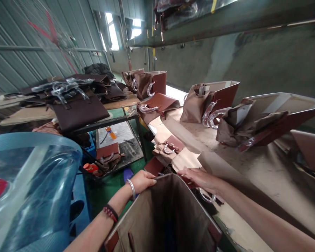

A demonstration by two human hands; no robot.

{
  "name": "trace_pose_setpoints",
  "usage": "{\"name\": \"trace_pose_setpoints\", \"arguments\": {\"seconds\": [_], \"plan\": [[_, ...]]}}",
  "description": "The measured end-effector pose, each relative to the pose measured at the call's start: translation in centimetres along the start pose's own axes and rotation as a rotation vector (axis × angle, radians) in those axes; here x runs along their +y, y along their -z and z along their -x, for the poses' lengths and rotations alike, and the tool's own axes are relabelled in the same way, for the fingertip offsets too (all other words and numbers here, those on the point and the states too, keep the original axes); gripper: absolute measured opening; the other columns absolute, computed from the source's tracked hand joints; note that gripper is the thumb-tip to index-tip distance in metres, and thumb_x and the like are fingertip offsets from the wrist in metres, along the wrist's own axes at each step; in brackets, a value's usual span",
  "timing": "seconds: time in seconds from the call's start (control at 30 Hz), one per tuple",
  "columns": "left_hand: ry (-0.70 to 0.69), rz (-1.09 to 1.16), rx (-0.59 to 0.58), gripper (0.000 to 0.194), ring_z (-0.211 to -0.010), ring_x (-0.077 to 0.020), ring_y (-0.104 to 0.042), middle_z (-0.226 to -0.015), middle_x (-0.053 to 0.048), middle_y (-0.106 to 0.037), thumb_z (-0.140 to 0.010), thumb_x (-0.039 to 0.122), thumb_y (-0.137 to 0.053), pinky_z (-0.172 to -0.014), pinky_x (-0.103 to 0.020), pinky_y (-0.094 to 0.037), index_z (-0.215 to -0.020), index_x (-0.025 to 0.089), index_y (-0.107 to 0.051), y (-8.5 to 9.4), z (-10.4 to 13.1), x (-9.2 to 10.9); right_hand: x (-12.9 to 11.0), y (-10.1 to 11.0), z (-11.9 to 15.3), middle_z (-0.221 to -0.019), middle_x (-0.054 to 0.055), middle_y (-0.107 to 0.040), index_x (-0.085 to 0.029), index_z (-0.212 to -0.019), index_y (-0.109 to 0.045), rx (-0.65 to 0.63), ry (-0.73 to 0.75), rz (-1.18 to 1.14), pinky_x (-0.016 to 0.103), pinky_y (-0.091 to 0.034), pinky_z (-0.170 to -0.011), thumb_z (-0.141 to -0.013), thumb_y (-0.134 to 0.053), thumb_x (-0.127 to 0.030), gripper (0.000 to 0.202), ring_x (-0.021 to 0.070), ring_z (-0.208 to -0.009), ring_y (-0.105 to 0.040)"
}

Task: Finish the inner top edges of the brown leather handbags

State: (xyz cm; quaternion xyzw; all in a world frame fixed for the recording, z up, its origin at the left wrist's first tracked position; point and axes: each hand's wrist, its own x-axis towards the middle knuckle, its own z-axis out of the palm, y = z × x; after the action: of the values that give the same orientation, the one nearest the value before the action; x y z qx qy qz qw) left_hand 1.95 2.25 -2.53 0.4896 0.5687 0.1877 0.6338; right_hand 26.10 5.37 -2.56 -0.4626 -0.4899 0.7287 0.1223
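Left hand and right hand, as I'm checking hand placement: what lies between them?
In the head view, the far rim of the open brown bag lies between the left hand and the right hand.

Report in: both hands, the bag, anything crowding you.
Left hand grips open bag's far rim. Right hand at rim's right side, grip unclear. Bag mouth unobstructed. Big blue container close on left, clear of hands.
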Motion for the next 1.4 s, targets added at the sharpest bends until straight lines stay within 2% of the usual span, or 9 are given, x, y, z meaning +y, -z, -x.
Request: {"name": "trace_pose_setpoints", "arguments": {"seconds": [0.17, 0.33, 0.53, 0.67, 0.8, 0.87, 1.07, 1.23, 1.4], "plan": [[0.0, -0.042, 0.031, 0.026, -0.049, -0.013, -0.051, -0.06, -0.004, -0.064, -0.056, 0.028, -0.054, -0.049, -0.023, -0.037, -0.069, 0.01, -0.066, -0.4, -0.1, 0.1, 0.6, -1.0, -0.2, -0.071, 0.002, -0.057, -0.013, -0.078, -0.057, 0.037, 0.057, 0.24, 0.021, -0.037, -0.054, -0.075, -0.045, -0.057, 0.045, 0.0121, -0.063, -0.051], [-0.017, -0.149, 0.051, 0.026, -0.047, -0.0123, -0.05, -0.057, -0.002, -0.062, -0.058, 0.02, -0.047, -0.047, -0.022, -0.035, -0.072, 0.012, -0.066, -0.5, 0.9, 0.6, 1.2, -1.3, -0.7, -0.054, -0.003, -0.046, -0.013, -0.068, -0.054, 0.092, 0.067, 0.426, 0.019, -0.028, -0.046, -0.071, -0.051, -0.037, 0.024, 0.0084, -0.049, -0.04], [-0.096, -0.34, 0.125, 0.04, -0.071, -0.019, -0.056, -0.078, -0.004, -0.064, -0.053, 0.019, -0.056, -0.059, -0.024, -0.04, -0.093, 0.014, -0.06, -1.0, 2.9, 2.4, -0.8, -3.1, 0.9, -0.05, -0.003, -0.038, -0.015, -0.059, -0.045, 0.113, 0.152, 0.517, 0.02, -0.02, -0.042, -0.073, -0.043, -0.029, 0.019, 0.0082, -0.048, -0.033], [-0.214, -0.378, 0.051, 0.053, -0.092, -0.021, -0.053, -0.102, -0.007, -0.06, -0.061, 0.037, -0.06, -0.08, -0.026, -0.039, -0.11, 0.015, -0.053, -1.5, 3.5, 3.9, -3.0, -4.1, 2.3, -0.05, -0.005, -0.032, -0.016, -0.055, -0.039, 0.002, 0.217, 0.568, 0.02, -0.019, -0.043, -0.07, -0.043, -0.023, 0.018, 0.007, -0.047, -0.029], [-0.243, -0.26, -0.16, 0.037, -0.084, -0.018, -0.054, -0.091, -0.004, -0.063, -0.068, 0.033, -0.056, -0.077, -0.025, -0.039, -0.1, 0.013, -0.059, -1.4, 3.9, 4.0, -3.6, -4.0, 3.1, -0.051, -0.006, -0.028, -0.016, -0.057, -0.038, -0.245, 0.27, 0.558, 0.02, -0.018, -0.043, -0.073, -0.044, -0.026, 0.02, 0.0059, -0.048, -0.025], [-0.215, -0.221, -0.166, 0.041, -0.08, -0.0161, -0.054, -0.088, -0.003, -0.063, -0.067, 0.031, -0.059, -0.074, -0.024, -0.04, -0.105, 0.014, -0.056, -1.3, 4.2, 3.5, -3.2, -3.6, 3.1, -0.053, -0.006, -0.028, -0.015, -0.057, -0.038, -0.336, 0.29, 0.541, 0.019, -0.019, -0.044, -0.074, -0.044, -0.027, 0.021, 0.0055, -0.049, -0.024], [-0.25, -0.321, -0.031, 0.039, -0.085, -0.0181, -0.055, -0.093, -0.004, -0.063, -0.07, 0.032, -0.056, -0.076, -0.025, -0.04, -0.105, 0.016, -0.056, -1.4, 4.4, 2.4, -2.4, -2.7, 2.4, -0.054, -0.006, -0.033, -0.013, -0.062, -0.047, -0.361, 0.206, 0.517, 0.019, -0.022, -0.045, -0.073, -0.048, -0.036, 0.025, 0.0057, -0.049, -0.029], [-0.204, -0.297, -0.111, 0.037, -0.095, -0.02, -0.053, -0.102, -0.004, -0.063, -0.074, 0.038, -0.05, -0.084, -0.026, -0.038, -0.102, 0.016, -0.059, -1.5, 3.4, 2.4, -2.1, -2.3, 1.9, -0.055, -0.006, -0.039, -0.012, -0.071, -0.054, -0.389, 0.116, 0.402, 0.018, -0.025, -0.046, -0.073, -0.051, -0.034, 0.023, 0.0054, -0.049, -0.033], [-0.118, -0.275, -0.197, 0.034, -0.072, -0.0174, -0.056, -0.079, -0.004, -0.067, -0.07, 0.039, -0.054, -0.068, -0.026, -0.041, -0.086, 0.011, -0.065, -1.6, 2.1, 2.4, -2.0, -1.3, 1.6, -0.063, -0.003, -0.05, -0.012, -0.079, -0.055, -0.519, -0.031, 0.24, 0.02, -0.035, -0.055, -0.074, -0.052, -0.032, 0.022, 0.0072, -0.054, -0.044]]}}
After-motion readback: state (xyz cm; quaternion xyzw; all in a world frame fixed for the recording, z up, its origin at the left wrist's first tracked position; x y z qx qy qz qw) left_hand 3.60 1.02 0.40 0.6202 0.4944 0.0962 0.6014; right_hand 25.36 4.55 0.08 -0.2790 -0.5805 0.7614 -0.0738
